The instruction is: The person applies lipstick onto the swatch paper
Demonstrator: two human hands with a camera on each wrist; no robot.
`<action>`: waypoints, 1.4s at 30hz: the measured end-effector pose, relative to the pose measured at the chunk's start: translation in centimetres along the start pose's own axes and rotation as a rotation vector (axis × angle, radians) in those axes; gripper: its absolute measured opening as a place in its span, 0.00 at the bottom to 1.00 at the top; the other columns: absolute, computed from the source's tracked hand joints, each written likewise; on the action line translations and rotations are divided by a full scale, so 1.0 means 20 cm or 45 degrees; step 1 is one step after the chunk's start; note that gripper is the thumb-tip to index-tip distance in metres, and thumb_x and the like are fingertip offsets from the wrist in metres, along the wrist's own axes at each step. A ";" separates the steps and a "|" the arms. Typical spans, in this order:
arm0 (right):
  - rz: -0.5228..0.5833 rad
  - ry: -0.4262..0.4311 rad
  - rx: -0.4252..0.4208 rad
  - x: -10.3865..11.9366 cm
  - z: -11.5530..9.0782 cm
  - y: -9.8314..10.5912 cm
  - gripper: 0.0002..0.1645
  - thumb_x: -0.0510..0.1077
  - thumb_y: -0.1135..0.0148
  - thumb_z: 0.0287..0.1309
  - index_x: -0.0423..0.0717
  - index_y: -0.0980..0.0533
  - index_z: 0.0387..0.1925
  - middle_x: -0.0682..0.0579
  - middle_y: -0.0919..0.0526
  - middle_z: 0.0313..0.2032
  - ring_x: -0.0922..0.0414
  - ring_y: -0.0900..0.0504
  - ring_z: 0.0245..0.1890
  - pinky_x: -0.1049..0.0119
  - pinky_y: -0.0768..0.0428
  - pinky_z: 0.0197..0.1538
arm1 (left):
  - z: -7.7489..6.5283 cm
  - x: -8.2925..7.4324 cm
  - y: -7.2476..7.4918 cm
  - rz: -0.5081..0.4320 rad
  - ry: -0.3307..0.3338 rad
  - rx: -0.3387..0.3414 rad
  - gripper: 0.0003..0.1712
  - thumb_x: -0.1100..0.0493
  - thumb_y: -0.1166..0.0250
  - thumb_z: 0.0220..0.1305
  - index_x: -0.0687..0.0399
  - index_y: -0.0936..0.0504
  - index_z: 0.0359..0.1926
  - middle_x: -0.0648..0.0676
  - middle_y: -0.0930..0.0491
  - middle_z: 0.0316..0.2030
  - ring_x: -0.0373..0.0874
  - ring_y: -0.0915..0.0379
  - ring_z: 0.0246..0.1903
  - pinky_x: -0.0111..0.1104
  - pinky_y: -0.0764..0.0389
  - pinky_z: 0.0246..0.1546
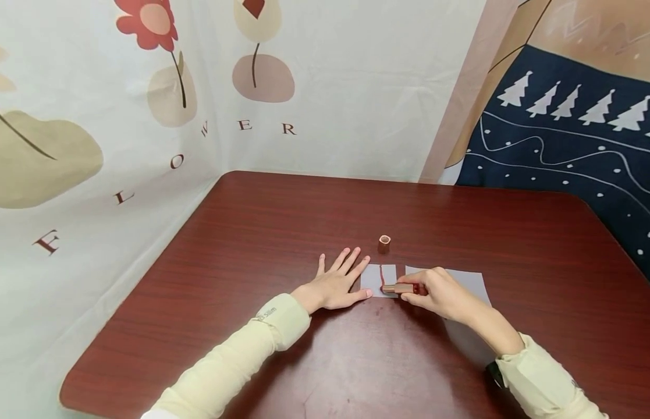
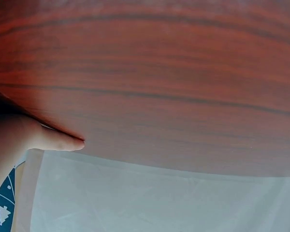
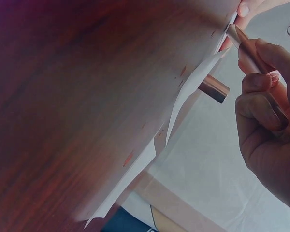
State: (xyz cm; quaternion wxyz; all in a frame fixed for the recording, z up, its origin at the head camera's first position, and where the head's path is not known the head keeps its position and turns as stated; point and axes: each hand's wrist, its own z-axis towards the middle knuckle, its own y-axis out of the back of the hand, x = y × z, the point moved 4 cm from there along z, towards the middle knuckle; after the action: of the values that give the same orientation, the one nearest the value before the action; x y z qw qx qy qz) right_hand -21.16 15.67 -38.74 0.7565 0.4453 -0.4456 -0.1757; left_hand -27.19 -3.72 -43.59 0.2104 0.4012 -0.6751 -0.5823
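My right hand (image 1: 440, 293) pinches a lipstick (image 1: 399, 288) with a copper-coloured body, its tip at a red line on a small white paper (image 1: 371, 279). The line runs up toward the paper's far edge. In the right wrist view the fingers (image 3: 268, 104) are curled around the lipstick's body. My left hand (image 1: 336, 286) lies flat with fingers spread, its thumb and index fingertips at the small paper's left edge. Behind that paper, the copper-coloured lipstick cap (image 1: 384, 244) stands upright, hollow end up. The left wrist view shows little of the hand beyond one finger (image 2: 63, 141).
A larger white sheet (image 1: 468, 283) lies on the table to the right, partly beneath my right hand and forearm. Small reddish marks (image 3: 128, 158) show on the dark red wooden table (image 1: 241, 244). Printed cloths (image 1: 356, 87) hang behind and left of the table.
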 end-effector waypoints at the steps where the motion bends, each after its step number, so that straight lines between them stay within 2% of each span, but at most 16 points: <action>1: 0.001 -0.005 0.002 0.00 0.00 0.00 0.12 0.38 0.33 0.52 0.41 0.18 0.40 0.66 0.29 0.17 0.70 0.37 0.15 0.73 0.35 0.18 | 0.00 -0.01 0.00 0.001 -0.001 0.002 0.45 0.26 0.62 0.62 0.36 0.64 0.73 0.46 0.71 0.72 0.42 0.79 0.70 0.60 0.70 0.60; 22: 0.023 -0.017 0.029 0.00 -0.01 0.00 0.13 0.39 0.32 0.51 0.41 0.18 0.41 0.65 0.27 0.18 0.69 0.37 0.15 0.73 0.34 0.17 | 0.00 -0.01 0.01 -0.015 -0.005 -0.008 0.44 0.28 0.60 0.63 0.38 0.62 0.73 0.48 0.69 0.73 0.44 0.77 0.70 0.61 0.69 0.60; 34: -0.009 -0.013 0.021 -0.01 0.01 0.02 0.11 0.39 0.32 0.52 0.42 0.18 0.40 0.65 0.29 0.17 0.68 0.37 0.14 0.73 0.36 0.17 | 0.02 -0.01 0.04 -0.001 0.004 0.008 0.45 0.27 0.62 0.63 0.36 0.64 0.73 0.46 0.72 0.72 0.43 0.79 0.70 0.60 0.70 0.60; 42: -0.019 -0.020 0.040 0.00 0.00 0.01 0.11 0.39 0.33 0.52 0.42 0.18 0.40 0.65 0.30 0.17 0.69 0.38 0.14 0.73 0.36 0.17 | 0.02 0.00 0.02 -0.018 0.006 0.038 0.44 0.27 0.62 0.63 0.35 0.65 0.73 0.46 0.73 0.72 0.43 0.81 0.69 0.59 0.72 0.60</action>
State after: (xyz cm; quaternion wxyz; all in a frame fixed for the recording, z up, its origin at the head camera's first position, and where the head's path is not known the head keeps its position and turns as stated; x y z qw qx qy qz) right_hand -21.24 15.86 -38.57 0.7444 0.4592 -0.4510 -0.1779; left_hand -27.53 -3.41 -43.36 0.2018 0.4105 -0.6802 -0.5728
